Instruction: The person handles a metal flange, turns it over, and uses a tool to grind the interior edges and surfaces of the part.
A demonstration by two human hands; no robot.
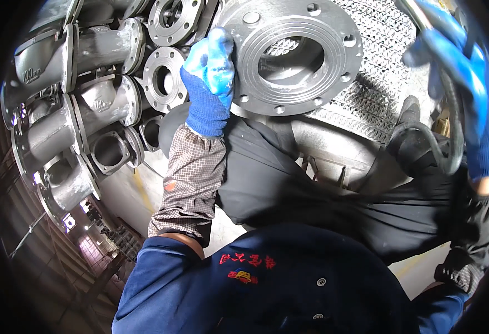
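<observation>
My left hand (214,72), in a blue coated glove, grips the left rim of a grey metal flanged pipe fitting (244,67). Its round flange faces up, with bolt holes around a wide central bore. At the upper right my right hand (458,67), also gloved in blue, is around a metal rod-like tool (421,15), its fingers only loosely curled. A grey hose (451,147) runs along that hand and loops below it. The tool's far end is cut off by the top edge of the picture.
The fitting rests on a bench with a textured metal top (381,72). Grey flanged pipe bodies (97,100) are stacked at the left, close to my left arm. My legs (289,183) are under and in front of the bench.
</observation>
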